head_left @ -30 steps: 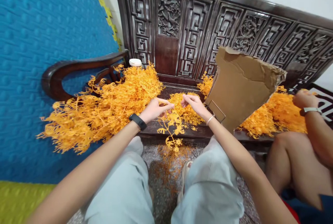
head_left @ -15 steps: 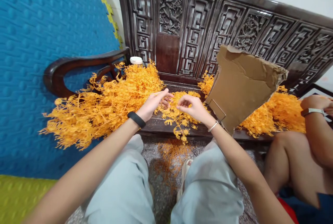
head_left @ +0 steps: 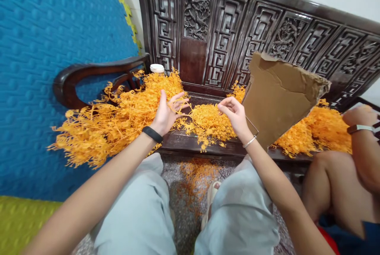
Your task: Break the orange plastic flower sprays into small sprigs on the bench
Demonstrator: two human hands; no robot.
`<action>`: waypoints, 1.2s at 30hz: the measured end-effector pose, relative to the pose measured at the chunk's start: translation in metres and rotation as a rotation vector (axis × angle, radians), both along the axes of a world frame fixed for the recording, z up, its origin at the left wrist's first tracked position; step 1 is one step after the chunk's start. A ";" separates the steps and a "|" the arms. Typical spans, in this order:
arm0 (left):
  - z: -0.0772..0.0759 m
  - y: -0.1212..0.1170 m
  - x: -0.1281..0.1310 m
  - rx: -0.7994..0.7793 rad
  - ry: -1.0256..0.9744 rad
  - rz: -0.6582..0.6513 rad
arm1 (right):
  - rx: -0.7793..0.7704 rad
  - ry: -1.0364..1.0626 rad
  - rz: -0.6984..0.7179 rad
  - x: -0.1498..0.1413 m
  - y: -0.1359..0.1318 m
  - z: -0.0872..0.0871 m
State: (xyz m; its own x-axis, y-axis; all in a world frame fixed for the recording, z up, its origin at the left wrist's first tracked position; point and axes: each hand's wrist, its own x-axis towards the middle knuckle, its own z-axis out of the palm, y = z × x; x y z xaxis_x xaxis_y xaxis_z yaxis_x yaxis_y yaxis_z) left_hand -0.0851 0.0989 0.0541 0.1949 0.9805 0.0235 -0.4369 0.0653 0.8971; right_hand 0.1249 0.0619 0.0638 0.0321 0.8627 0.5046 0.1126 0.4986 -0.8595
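Note:
My left hand (head_left: 166, 114) is open, palm turned inward and fingers spread, beside a big heap of orange branching plastic pieces (head_left: 127, 118). Thin orange strands show across its fingers; whether they rest on the hand or lie behind it I cannot tell. My right hand (head_left: 236, 116) is closed in a pinch above the right edge of a smaller orange pile (head_left: 209, 118). What its fingertips hold, if anything, is too small to make out. Both piles lie on a dark wooden bench (head_left: 178, 141).
A brown cardboard sheet (head_left: 282, 97) stands tilted to the right, with more orange pieces (head_left: 329, 124) behind it. A white-lidded container (head_left: 156, 68) is at the back left. Orange bits (head_left: 194, 184) litter the floor. Another person's arm (head_left: 363, 140) and knee are at the right.
My hands have moved apart: the left went left and spread its fingers, the right shifted to the right, still pinched. The orange bit dangling over the bench's front edge has moved up.

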 end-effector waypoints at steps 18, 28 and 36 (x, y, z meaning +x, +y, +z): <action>0.015 -0.037 0.030 0.344 0.264 -0.028 | -0.239 -0.529 0.415 -0.030 -0.017 -0.004; 0.019 -0.033 0.025 0.361 0.412 -0.027 | -0.253 -0.342 0.369 -0.042 -0.016 -0.007; 0.018 -0.035 0.022 0.322 0.487 0.139 | -0.581 0.179 0.599 -0.037 -0.015 -0.003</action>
